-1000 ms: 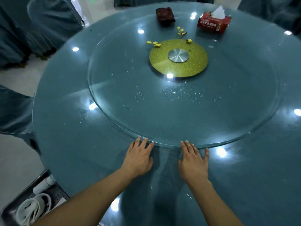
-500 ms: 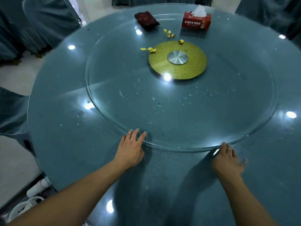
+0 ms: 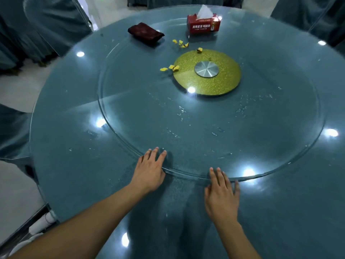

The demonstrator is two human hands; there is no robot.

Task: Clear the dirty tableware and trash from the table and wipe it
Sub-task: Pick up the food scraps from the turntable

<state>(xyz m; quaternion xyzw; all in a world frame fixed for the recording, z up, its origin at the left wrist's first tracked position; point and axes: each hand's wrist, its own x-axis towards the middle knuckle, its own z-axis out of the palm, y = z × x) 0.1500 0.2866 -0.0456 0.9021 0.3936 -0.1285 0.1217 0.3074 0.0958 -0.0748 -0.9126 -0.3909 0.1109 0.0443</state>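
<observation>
- A large round teal table [image 3: 74, 174] with a glossy top filled the view, ringed by chairs draped in teal fabric [image 3: 46, 25] on a pale floor.
- A wide clear glass turntable [image 3: 205, 128] lay on the table, with a round gold glittery base [image 3: 207, 75] and a silver metal hub [image 3: 206, 69] at its middle; water droplets speckled the glass.
- The left hand [image 3: 149, 171] lay flat with straight fingers, its fingertips resting on the near rim of the turntable; it held nothing.
- The right hand [image 3: 222, 195] also lay flat and relaxed, fingers straight and touching the near rim just right of the left hand; it held nothing.
- Small yellow scraps of trash [image 3: 180, 43] lay scattered on the far side of the glass, some beside the gold base and one at its far edge.
- A folded dark red cloth [image 3: 145, 32] lay on the far left part of the glass, well apart from both hands.
- A red tissue box [image 3: 203, 25] with a white tissue sticking up stood at the far edge, right of the cloth.
- A metal tray with white items [image 3: 37, 227] showed below the table at lower left.
</observation>
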